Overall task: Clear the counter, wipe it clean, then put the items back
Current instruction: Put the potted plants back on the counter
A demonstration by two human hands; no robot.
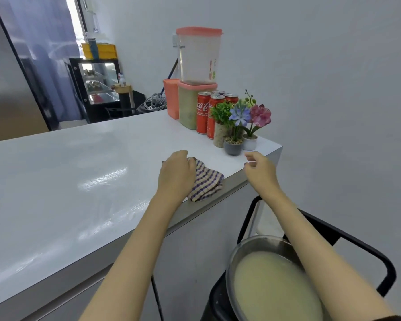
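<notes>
White tabletop (79, 172): surface shows wipe streaks. Checked cloth (207, 181) lies bunched near the front edge. Left hand (176, 172) rests palm-down on the cloth's left side, grip loosely curled over the fabric; whether it actually clasps it cannot be told. Right hand (259, 170) hovers beyond the tabletop's edge, fingers half curled, holding nothing. At the far right corner stand Coca-Cola cans (204, 112), three potted artificial plants (237, 126) and stacked pink-lidded containers (198, 66). A steel bowl (248, 253) of pale liquid sits on a black chair (366, 251) below.
</notes>
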